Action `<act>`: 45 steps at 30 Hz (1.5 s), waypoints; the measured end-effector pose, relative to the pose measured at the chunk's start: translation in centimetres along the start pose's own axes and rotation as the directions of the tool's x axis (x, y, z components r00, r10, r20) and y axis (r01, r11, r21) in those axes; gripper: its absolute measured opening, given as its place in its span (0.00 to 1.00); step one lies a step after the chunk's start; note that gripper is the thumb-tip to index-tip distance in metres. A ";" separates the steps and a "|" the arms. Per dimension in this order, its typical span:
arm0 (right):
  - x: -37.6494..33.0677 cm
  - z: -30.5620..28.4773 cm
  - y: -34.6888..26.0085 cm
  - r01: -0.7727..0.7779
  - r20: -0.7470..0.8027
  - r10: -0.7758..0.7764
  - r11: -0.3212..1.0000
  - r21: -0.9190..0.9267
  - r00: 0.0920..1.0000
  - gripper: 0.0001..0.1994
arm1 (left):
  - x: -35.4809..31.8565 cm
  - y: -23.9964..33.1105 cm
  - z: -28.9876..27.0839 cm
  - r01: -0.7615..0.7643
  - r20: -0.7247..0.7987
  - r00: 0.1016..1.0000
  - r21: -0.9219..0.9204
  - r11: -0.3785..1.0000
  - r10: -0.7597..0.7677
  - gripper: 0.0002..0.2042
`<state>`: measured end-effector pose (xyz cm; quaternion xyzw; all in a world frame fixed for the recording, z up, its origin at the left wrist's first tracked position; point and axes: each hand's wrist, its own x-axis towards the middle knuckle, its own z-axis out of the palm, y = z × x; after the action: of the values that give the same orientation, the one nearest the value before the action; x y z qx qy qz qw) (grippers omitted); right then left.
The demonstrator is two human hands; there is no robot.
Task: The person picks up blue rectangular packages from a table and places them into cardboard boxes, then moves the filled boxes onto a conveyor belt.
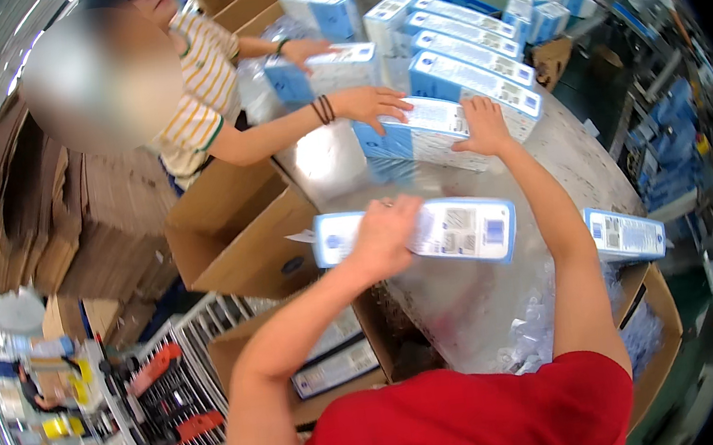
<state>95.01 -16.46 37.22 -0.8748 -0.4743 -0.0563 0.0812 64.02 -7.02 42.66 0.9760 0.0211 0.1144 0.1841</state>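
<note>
My left hand (388,235) grips a long blue-and-white carton (468,228) from above, fingers wrapped over its middle, over the metal table (423,294). Farther off, my right hand (484,125) clasps the right end of a second blue-and-white carton (432,129), its fingers on top and thumb at the side. A co-worker's hand (373,105) rests on the left part of that same carton. Their other hand (306,51) touches another carton (346,68) farther back. Several more such cartons (472,75) stand in a row behind my right hand.
An open cardboard box (257,244) stands left of the table. Nearer me, another cardboard box (376,327) holds cartons. A single carton (625,234) lies at the table's right edge, near clear plastic bags (526,335). Flattened cardboard (117,194) is stacked at the left.
</note>
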 end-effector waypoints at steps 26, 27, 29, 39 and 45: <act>0.1 -1.3 -3.7 -0.232 0.138 0.210 0.959 0.161 0.968 0.38 | -36.3 -3.1 9.4 0.520 0.397 0.753 0.129 0.844 -0.525 0.32; -1.7 -3.9 -6.3 -0.243 0.157 0.220 0.958 0.151 0.963 0.37 | -36.2 -3.3 9.8 0.506 0.399 0.763 0.123 0.854 -0.509 0.33; -4.9 -6.7 -7.8 -0.150 0.008 0.154 0.945 0.292 0.988 0.36 | -36.5 -2.9 10.8 0.472 0.423 0.778 0.097 0.876 -0.465 0.36; -19.7 -12.8 -31.9 -0.004 0.233 -0.457 0.448 0.894 0.859 0.35 | -33.8 -11.5 15.1 0.719 0.489 0.654 -0.168 0.674 -0.577 0.43; -22.9 2.7 -40.7 0.673 0.243 -0.715 0.699 0.242 0.656 0.31 | -35.4 -8.0 13.1 0.671 0.575 0.685 -0.256 0.696 -0.448 0.42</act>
<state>48.45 -12.91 34.11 -0.6163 -0.7817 0.0899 0.0326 32.62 -7.13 20.27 0.8459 0.2552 -0.1875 0.4290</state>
